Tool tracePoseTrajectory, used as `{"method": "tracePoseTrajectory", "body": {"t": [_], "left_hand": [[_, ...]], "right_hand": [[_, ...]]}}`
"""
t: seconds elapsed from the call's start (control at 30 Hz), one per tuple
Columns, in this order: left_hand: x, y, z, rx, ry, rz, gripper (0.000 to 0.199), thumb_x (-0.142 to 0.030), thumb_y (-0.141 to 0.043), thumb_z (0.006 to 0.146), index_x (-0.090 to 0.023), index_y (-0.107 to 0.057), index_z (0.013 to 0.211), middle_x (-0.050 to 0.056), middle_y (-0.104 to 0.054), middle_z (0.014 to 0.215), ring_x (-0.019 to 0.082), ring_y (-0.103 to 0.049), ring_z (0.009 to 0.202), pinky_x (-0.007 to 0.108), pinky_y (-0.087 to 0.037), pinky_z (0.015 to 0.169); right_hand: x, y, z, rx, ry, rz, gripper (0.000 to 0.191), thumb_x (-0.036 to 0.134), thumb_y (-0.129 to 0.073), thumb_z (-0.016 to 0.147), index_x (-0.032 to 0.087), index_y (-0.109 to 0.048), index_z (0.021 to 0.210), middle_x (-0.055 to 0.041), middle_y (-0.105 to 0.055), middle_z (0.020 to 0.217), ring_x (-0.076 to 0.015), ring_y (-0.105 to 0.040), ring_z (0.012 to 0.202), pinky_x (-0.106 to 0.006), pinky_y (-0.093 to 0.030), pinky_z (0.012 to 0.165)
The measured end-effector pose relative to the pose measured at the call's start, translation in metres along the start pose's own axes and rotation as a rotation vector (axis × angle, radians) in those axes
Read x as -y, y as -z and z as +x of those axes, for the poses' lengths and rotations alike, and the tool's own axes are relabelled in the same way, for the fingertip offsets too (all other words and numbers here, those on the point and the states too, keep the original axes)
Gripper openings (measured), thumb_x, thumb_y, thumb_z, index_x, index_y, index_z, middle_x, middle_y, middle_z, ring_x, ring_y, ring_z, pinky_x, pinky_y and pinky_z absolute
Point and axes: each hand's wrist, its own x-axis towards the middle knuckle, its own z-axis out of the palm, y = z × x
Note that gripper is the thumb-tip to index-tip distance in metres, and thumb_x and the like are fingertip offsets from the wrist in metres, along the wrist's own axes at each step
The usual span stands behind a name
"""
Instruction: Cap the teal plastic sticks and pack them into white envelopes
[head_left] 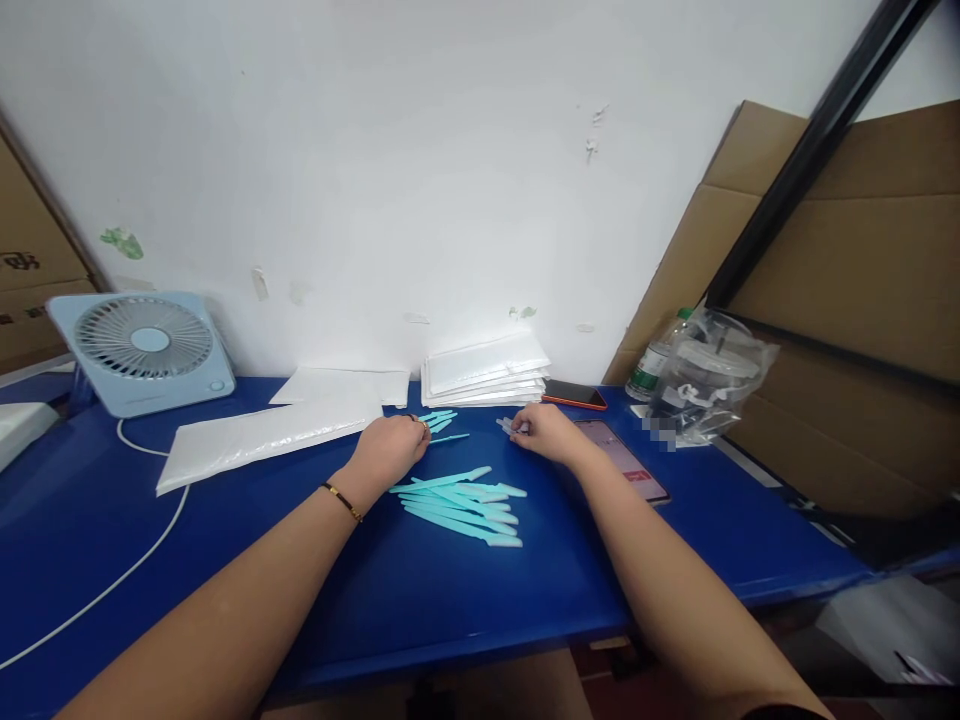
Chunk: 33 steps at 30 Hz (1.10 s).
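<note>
My left hand (396, 445) is closed around a teal eyebrow razor (451, 438), whose thin end sticks out to the right of the fingers. Just beyond that hand lie several more teal razors (442, 418), partly covered by the fingers. My right hand (541, 432) pinches at a few small translucent plastic covers (505, 426); its fingertips hide part of them. Nearer to me, a loose pile of teal eyebrow razors (457, 505) lies fanned out on the blue table (465, 600), heads to the right.
White padded envelopes (484, 365) are stacked by the wall, with more envelopes (262, 440) at left. A blue fan (150, 345) with a white cable stands far left. Two phones (619, 455) (574, 394), a bottle (651, 368) and a bagged cup (705, 385) are at right, beside cardboard (877, 230).
</note>
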Motion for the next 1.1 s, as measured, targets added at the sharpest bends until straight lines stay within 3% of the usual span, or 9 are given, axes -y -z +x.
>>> {"method": "tracePoseTrajectory", "body": {"t": [0.13, 0.27, 0.43, 0.7, 0.97, 1.1], "left_hand": [[-0.005, 0.006, -0.003, -0.018, 0.066, -0.078, 0.025, -0.026, -0.034, 0.086, -0.017, -0.055, 0.077, 0.006, -0.06, 0.071, 0.019, -0.056, 0.061, 0.028, -0.031, 0.053], [-0.005, 0.008, -0.005, -0.007, 0.134, -0.327, 0.022, -0.029, -0.03, 0.088, -0.02, -0.05, 0.087, 0.002, -0.058, 0.066, 0.017, -0.053, 0.056, 0.027, -0.031, 0.051], [-0.002, 0.003, -0.005, -0.004, 0.121, -0.589, 0.021, -0.032, -0.029, 0.088, -0.022, -0.047, 0.081, 0.0, -0.059, 0.072, 0.015, -0.054, 0.064, 0.025, -0.036, 0.058], [0.003, 0.002, -0.004, 0.036, 0.178, -0.613, 0.026, -0.036, -0.031, 0.086, -0.021, -0.05, 0.078, 0.002, -0.06, 0.075, 0.017, -0.054, 0.068, 0.027, -0.037, 0.06], [0.002, 0.003, -0.004, 0.051, 0.142, -0.619, 0.029, -0.039, -0.031, 0.086, -0.02, -0.053, 0.081, 0.002, -0.061, 0.078, 0.017, -0.054, 0.069, 0.027, -0.038, 0.063], [0.004, 0.004, -0.006, 0.05, 0.151, -0.608, 0.029, -0.039, -0.031, 0.086, -0.02, -0.053, 0.082, 0.002, -0.062, 0.078, 0.017, -0.055, 0.069, 0.027, -0.038, 0.062]], "right_hand": [[0.013, -0.007, 0.002, -0.007, 0.031, -0.068, 0.01, 0.012, -0.055, 0.069, 0.016, -0.064, 0.071, -0.0063, -0.064, 0.079, -0.0152, -0.057, 0.07, -0.023, -0.039, 0.062], [0.025, -0.001, -0.001, -0.066, 0.066, 0.189, 0.012, 0.017, -0.052, 0.077, 0.018, -0.062, 0.083, -0.0012, -0.063, 0.071, -0.0114, -0.054, 0.061, -0.021, -0.039, 0.057], [0.037, 0.009, -0.004, -0.255, 0.191, 0.38, 0.014, 0.023, -0.053, 0.083, 0.02, -0.066, 0.085, -0.0021, -0.065, 0.076, -0.0125, -0.057, 0.066, -0.023, -0.043, 0.06], [0.044, 0.007, -0.004, -0.346, 0.297, 0.471, 0.011, 0.022, -0.058, 0.08, 0.023, -0.069, 0.083, -0.0041, -0.067, 0.087, -0.0161, -0.062, 0.083, -0.028, -0.049, 0.075], [0.058, 0.002, -0.006, -0.243, 0.278, 0.533, 0.012, 0.025, -0.059, 0.079, 0.024, -0.07, 0.084, -0.0043, -0.068, 0.092, -0.0163, -0.064, 0.084, -0.028, -0.051, 0.074], [0.053, 0.005, -0.005, -0.252, 0.249, 0.557, 0.011, 0.025, -0.06, 0.079, 0.022, -0.07, 0.083, -0.0045, -0.068, 0.088, -0.016, -0.064, 0.081, -0.027, -0.051, 0.071]]}}
